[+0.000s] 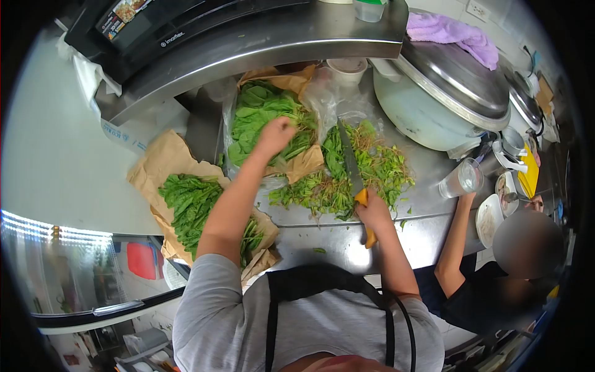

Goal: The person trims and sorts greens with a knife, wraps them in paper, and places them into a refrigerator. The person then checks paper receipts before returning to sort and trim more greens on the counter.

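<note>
Head view: left arm extends toward one o'clock, left hand (277,134) over leafy greens (253,115) in paper-lined bag, fingers curled; cannot tell whether pinching stem. Right forearm angles toward eleven o'clock, right hand (374,211) gripping yellow handle of knife (351,158), blade toward eleven o'clock over loose stems (383,164). Brown paper (152,166) with more greens at nine o'clock; large pot (409,108) at two o'clock.

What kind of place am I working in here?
Most likely a working kitchen, perhaps a commercial one: a stainless-steel counter with leafy greens and a yellow-handled knife, and a large lidded pot beside them.
</note>
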`<state>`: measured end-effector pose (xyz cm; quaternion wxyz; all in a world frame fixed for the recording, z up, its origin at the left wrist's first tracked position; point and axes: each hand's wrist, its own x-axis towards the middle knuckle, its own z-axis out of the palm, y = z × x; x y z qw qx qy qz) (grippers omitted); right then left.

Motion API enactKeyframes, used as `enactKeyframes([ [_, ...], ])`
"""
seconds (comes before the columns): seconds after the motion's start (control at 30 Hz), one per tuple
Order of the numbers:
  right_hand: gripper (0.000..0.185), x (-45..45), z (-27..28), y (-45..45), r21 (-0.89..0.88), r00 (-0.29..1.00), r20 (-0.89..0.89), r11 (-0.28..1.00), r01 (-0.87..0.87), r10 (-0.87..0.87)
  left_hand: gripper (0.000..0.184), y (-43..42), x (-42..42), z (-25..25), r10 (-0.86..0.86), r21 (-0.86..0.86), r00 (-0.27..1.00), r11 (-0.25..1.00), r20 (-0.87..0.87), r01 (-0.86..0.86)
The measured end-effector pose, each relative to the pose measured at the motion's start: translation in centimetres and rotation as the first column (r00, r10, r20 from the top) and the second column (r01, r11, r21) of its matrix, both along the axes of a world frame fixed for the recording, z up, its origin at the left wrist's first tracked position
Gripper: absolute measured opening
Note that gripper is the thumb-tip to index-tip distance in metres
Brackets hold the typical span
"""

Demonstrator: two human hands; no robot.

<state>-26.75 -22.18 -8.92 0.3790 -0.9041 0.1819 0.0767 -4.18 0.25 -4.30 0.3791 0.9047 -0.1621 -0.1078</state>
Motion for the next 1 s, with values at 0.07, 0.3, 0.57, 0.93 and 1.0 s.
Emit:
enactKeyframes([
  [0.07, 0.039, -0.2, -0.1, -0.5, 0.044, 0.999, 0.033, 0.999, 0.0, -0.001, 0.017, 1.7, 0.6, 1.5, 0.088, -0.361, 0.996, 0.929, -0.011, -0.086],
  [0.3, 0.038, -0.5, 0.1, -0.5, 0.054, 0.999, 0.03, 0.998, -0.013, 0.011, 0.019, 6.3, -0.2, 10.7, 0.166, -0.906, 0.955, 0.313, -0.244, -0.286],
  [0.57, 0.039, -0.7, -2.3, -0.7, 0.056, 1.0, 0.022, 0.998, -0.014, 0.013, 0.009, 7.2, -0.2, 10.6, 0.404, -0.724, 0.911, 0.651, 0.076, -0.228],
  [0.93, 0.036, -0.6, -1.2, -0.4, -0.053, 0.997, -0.067, 0.998, -0.03, 0.027, 0.016, -3.2, 1.7, -0.6, -0.322, 0.592, 0.785, 0.803, 0.53, -0.07],
  [1.0, 0.037, -0.5, -1.3, -0.4, -0.058, 0.997, -0.075, 0.998, -0.029, 0.025, 0.016, -4.1, 3.5, -1.2, -0.353, 0.611, 0.728, 0.784, 0.588, -0.113],
])
